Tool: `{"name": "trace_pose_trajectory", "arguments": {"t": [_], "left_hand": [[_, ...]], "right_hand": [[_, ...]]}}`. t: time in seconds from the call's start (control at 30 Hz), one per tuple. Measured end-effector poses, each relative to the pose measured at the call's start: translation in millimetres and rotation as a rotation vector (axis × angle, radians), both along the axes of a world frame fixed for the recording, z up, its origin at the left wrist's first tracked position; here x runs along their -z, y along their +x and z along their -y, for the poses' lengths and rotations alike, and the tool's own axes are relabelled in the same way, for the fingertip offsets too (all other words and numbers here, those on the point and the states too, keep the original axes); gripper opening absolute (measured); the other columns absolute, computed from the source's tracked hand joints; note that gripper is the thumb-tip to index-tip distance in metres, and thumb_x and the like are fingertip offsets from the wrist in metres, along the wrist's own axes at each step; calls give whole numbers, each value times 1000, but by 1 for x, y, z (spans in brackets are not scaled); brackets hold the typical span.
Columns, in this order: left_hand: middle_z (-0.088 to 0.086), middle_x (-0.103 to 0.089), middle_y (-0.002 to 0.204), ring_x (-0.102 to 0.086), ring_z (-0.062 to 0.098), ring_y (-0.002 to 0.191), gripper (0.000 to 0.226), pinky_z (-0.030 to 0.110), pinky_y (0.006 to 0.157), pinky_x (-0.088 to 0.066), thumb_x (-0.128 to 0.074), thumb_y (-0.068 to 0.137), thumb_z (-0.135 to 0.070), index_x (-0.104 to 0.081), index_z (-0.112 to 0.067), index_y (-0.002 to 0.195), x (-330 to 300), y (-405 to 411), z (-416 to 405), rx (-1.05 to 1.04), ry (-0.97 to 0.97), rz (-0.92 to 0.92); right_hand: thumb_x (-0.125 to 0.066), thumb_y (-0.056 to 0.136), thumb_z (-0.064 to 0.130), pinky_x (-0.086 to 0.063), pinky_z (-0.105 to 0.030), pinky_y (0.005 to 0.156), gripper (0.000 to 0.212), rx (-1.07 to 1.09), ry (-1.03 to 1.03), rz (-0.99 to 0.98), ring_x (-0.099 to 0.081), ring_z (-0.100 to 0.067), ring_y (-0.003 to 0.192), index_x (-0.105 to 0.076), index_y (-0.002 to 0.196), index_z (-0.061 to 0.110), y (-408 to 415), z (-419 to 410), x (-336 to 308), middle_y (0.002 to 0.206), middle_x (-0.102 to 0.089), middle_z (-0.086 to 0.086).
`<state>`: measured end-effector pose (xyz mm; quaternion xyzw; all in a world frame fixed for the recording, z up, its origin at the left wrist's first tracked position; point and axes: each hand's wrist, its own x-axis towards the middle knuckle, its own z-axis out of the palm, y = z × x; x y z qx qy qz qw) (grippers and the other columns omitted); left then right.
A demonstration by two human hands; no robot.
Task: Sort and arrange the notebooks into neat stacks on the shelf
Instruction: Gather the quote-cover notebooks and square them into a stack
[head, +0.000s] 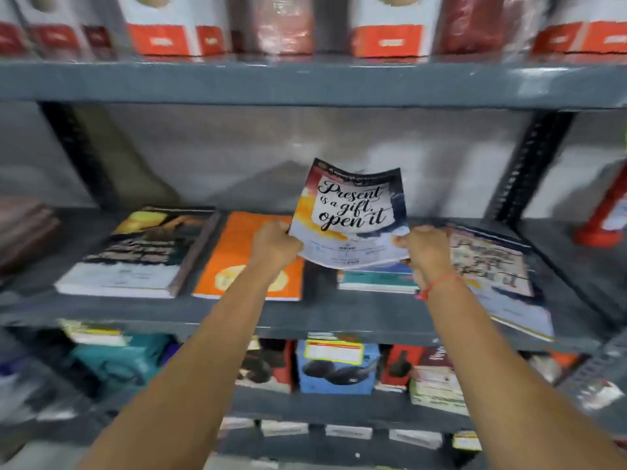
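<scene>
Both hands hold up one thin notebook (351,212) with "Present is a gift, open it" on its cover, tilted above the grey middle shelf (339,312). My left hand (275,244) grips its lower left edge and my right hand (425,252) grips its lower right corner. Beneath it lies a small pile with a teal cover (376,278). An orange notebook stack (237,259) lies just left, a dark-covered stack (142,252) further left. A stack with the same "Present" cover (492,276) lies at the right, skewed over the shelf's front edge.
White and red boxes (169,28) line the upper shelf. The lower shelf holds packed goods, including a blue box (336,368). Black slotted uprights (529,164) flank the bay. Brown books (23,228) sit far left, a red object (604,218) far right.
</scene>
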<state>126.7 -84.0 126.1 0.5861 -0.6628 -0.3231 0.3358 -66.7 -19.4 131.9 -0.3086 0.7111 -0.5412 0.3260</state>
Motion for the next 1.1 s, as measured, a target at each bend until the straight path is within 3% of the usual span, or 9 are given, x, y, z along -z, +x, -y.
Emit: {"name": "trace_pose_trajectory", "arguments": {"t": [0.1, 0.17, 0.27, 0.4, 0.5, 0.6, 0.7, 0.87, 1.1], "left_hand": [[6, -43, 52, -39, 19, 52, 24, 28, 45, -26, -54, 69, 4, -44, -8, 52, -3, 92, 18, -124, -32, 28], [10, -53, 59, -46, 26, 58, 7, 27, 53, -32, -54, 68, 4, -55, -2, 65, -3, 156, 31, -154, -19, 32], [16, -57, 71, -48, 25, 71, 29, 32, 66, -37, -52, 55, -6, -64, 6, 79, 1, 238, 51, -172, -15, 3], [14, -52, 69, -46, 23, 68, 6, 32, 62, -36, -64, 67, -5, -62, -2, 72, 20, 320, 78, -230, 69, 123], [11, -52, 69, -48, 23, 72, 9, 35, 64, -38, -67, 71, -2, -61, 0, 77, 40, 358, 100, -288, 119, 99], [12, -55, 71, -50, 24, 74, 11, 29, 65, -36, -68, 72, -3, -57, -5, 70, 57, 373, 110, -290, 176, 154], [21, -62, 85, -56, 31, 82, 6, 33, 71, -42, -65, 74, -8, -62, -2, 75, 72, 381, 114, -257, 185, 318], [22, -52, 125, -44, 40, 118, 36, 43, 98, -38, -56, 81, -26, -58, -4, 110, 67, 385, 115, -197, 264, 630], [16, -43, 135, -34, 35, 125, 45, 39, 99, -35, -55, 83, -28, -49, -9, 124, 32, 351, 108, -242, 211, 995]], "right_hand": [[-66, 78, 2, -45, -33, 70, 34, -85, -45, -15, -49, -20, 82, -43, 55, 15, 75, 36, 1, 86, -51, -12], [-68, 75, 1, -39, -28, 64, 26, -92, -52, -70, -49, -18, 80, -49, 58, 5, 141, 62, 2, 82, -52, -12], [-64, 76, 3, -45, -32, 72, 11, -181, -18, -78, -54, -20, 83, -64, 85, -3, 216, 96, 14, 87, -56, -13], [-61, 76, -1, -36, -25, 58, 29, -195, 15, -27, -49, -18, 80, -43, 59, 14, 299, 126, 32, 75, -52, -7], [-60, 77, 1, -39, -24, 62, 9, -216, 63, -66, -60, -27, 90, -59, 85, 4, 339, 138, 46, 90, -61, -13], [-58, 80, 5, -44, -30, 75, 31, -224, 162, -126, -60, -32, 105, -57, 110, -1, 357, 143, 58, 118, -63, -19], [-51, 81, 10, -45, -32, 79, 38, -256, 287, -292, -59, -35, 109, -50, 119, 2, 360, 142, 71, 124, -60, -19], [-57, 84, 31, -49, -35, 84, 38, -457, 471, -738, -61, -33, 107, -59, 114, 7, 354, 144, 66, 119, -64, -13], [-49, 91, 20, -46, -31, 73, 25, -500, 370, -1137, -63, -31, 104, -63, 108, 10, 350, 142, 47, 113, -67, -11]]}}
